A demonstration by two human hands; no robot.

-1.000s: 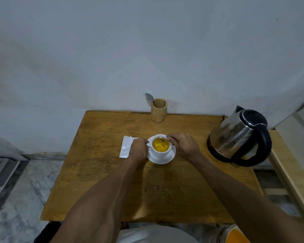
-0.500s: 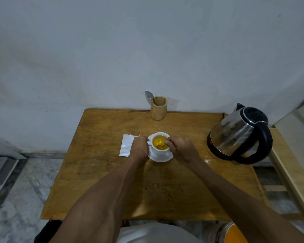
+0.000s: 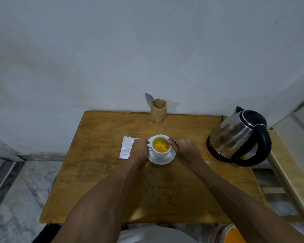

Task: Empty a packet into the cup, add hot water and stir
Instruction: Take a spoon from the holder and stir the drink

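Head view: a full cup being stirred, steadied from the left

Head camera shows the cup (image 3: 161, 146), white and glazed, standing on its saucer (image 3: 162, 159) near the middle of the worktop (image 3: 102, 172). It holds yellow liquid close to the rim, so I judge it heavy for its size, hot through the wall, slippery, and liable to chip or slop if knocked. The safest hold is where the left hand (image 3: 139, 149) already is: curled against the cup's left side, where a handle seems to sit, though the grip itself is hidden behind the knuckles. The right hand (image 3: 184, 149) is pinched on a thin stirring spoon (image 3: 165, 142) whose tip dips into the drink; the spoon is stiff and light, best held high on its stem and kept off the rim. The saucer can slide on the wood, so lifting should go by the handle, not the saucer edge.

Just left of the cup lies the packet (image 3: 126, 149), flat, limp and probably empty. At the back stands a wooden holder (image 3: 158, 111) with a spare spoon (image 3: 149, 98). The kettle (image 3: 239, 137) sits well apart to the right.
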